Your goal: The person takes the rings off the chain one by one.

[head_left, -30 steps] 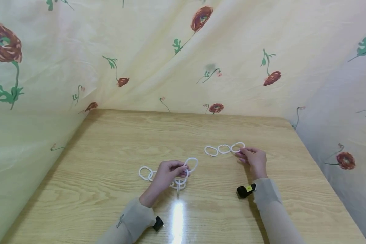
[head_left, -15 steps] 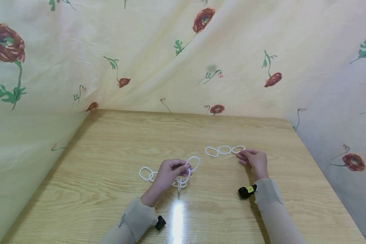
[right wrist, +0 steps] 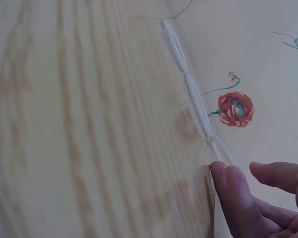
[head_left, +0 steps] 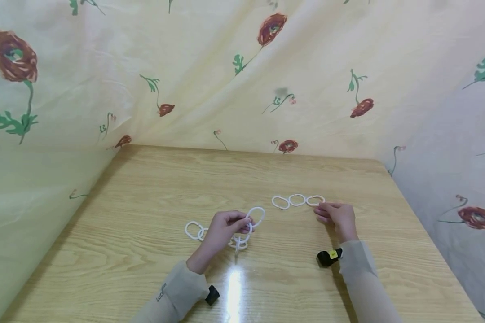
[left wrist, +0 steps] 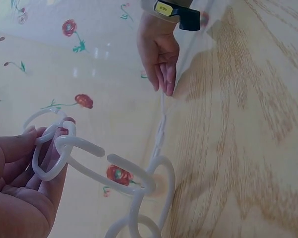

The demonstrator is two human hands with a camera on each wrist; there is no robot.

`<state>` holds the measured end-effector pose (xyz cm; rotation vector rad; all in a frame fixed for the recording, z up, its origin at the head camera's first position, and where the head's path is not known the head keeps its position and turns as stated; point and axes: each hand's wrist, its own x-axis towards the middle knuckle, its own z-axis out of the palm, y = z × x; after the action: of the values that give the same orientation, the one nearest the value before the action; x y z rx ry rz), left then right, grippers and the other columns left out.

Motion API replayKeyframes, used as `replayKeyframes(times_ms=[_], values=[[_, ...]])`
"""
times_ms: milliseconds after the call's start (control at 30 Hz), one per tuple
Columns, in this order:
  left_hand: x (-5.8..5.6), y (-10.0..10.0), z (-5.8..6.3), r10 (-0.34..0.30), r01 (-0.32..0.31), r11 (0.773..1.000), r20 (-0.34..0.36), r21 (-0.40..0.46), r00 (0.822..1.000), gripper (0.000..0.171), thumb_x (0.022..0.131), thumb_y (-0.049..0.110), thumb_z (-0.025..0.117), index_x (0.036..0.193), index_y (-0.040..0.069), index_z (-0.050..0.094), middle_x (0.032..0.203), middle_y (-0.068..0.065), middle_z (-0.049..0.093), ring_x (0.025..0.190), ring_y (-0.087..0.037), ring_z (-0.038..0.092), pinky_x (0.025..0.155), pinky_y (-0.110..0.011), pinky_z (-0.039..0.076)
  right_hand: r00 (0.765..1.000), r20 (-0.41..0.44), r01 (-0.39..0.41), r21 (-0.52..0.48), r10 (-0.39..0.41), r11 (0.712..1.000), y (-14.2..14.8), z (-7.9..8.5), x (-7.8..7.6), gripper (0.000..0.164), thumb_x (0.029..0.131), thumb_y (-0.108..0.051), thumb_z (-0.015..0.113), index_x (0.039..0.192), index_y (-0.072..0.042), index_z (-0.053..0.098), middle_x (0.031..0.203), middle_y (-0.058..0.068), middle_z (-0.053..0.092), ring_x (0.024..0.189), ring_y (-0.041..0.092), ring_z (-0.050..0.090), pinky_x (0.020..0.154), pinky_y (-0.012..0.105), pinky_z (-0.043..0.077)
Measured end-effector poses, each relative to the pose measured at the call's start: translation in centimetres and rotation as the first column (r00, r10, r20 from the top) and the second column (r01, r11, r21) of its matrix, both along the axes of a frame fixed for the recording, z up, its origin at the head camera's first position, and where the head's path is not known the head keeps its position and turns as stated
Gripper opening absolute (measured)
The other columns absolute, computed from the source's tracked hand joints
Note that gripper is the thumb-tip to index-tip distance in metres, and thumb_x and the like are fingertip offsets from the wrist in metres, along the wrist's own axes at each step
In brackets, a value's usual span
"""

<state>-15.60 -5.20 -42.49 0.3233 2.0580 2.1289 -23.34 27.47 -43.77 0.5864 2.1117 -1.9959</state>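
My left hand pinches a white plastic chain link between thumb and fingers, above the table. Another link sticks up past the fingertips. Below the hand hang more joined links, one with a gap in its side. Part of this chain is hidden behind the hand. Farther back, three white links lie in a row on the table, end to end. My right hand is at the right end of this row, its fingertips against the last link. The thumb stands apart from those fingers in the right wrist view.
The wooden table runs back to a flowered cloth that hangs behind and on both sides. At the left, the end of the chain lies on the table. A light reflection shows near the front.
The right-hand link of the row, earlier tilted up in the right hand, now lies flat. That hand has drawn slightly toward me. My left hand stays nearly still.
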Motion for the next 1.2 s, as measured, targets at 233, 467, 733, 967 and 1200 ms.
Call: replayKeyframes(times_ms=[233,467,733,967,1200], values=[[0.1,0.2,-0.2,-0.01,0.01,1.0,-0.012,-0.003,1.0,0.02,0.094,0.0,0.057,0.104,-0.017,0.064,0.102,-0.033,0.068,0.086,-0.031,0.073,0.076,-0.024,0.061,1.0,-0.012,-0.02,0.021,0.02,1.0,0.1,0.1,0.5,0.043,0.097,-0.006,0.057,0.131,0.017,0.046,0.07,-0.006,0.073,0.068,0.005,0.071,0.069,0.023,0.061],[0.3,0.4,-0.3,-0.012,0.012,1.0,-0.014,-0.008,1.0,0.02,0.094,0.0,0.057,0.104,-0.017,0.064,0.101,-0.033,0.068,0.084,-0.024,0.073,0.076,-0.024,0.061,0.996,-0.043,-0.083,0.027,0.084,0.996,-0.6,0.6,1.7,0.042,0.099,-0.006,0.053,0.132,0.018,0.044,0.075,-0.007,0.073,0.072,0.004,0.071,0.071,0.019,0.06],[0.5,0.6,0.2,-0.01,0.01,1.0,-0.01,-0.027,1.0,0.022,0.095,0.001,0.057,0.106,-0.017,0.064,0.103,-0.031,0.068,0.088,-0.033,0.072,0.076,-0.024,0.061,0.977,-0.129,-0.165,0.035,0.168,0.986,-2.9,1.5,3.1,0.045,0.098,-0.01,0.057,0.13,0.019,0.046,0.083,-0.009,0.073,0.079,0.001,0.071,0.075,0.02,0.06],[0.4,0.5,0.0,-0.013,0.012,0.999,-0.02,-0.031,1.0,0.022,0.095,0.002,0.058,0.105,-0.016,0.064,0.103,-0.031,0.068,0.088,-0.035,0.072,0.076,-0.024,0.061,0.958,-0.146,-0.232,0.114,0.247,0.966,-5.3,2.4,4.0,0.043,0.097,-0.015,0.06,0.125,0.016,0.052,0.089,-0.003,0.075,0.082,0.003,0.071,0.077,0.024,0.061],[0.4,0.5,0.0,-0.008,0.008,1.0,-0.009,-0.028,1.0,0.021,0.095,0.002,0.058,0.104,-0.015,0.065,0.102,-0.031,0.069,0.087,-0.033,0.072,0.075,-0.023,0.061,0.934,-0.166,-0.294,0.14,0.315,0.945,-7.5,2.6,5.0,0.04,0.096,-0.013,0.061,0.123,0.016,0.054,0.095,0.005,0.075,0.081,0.003,0.071,0.077,0.027,0.062]])
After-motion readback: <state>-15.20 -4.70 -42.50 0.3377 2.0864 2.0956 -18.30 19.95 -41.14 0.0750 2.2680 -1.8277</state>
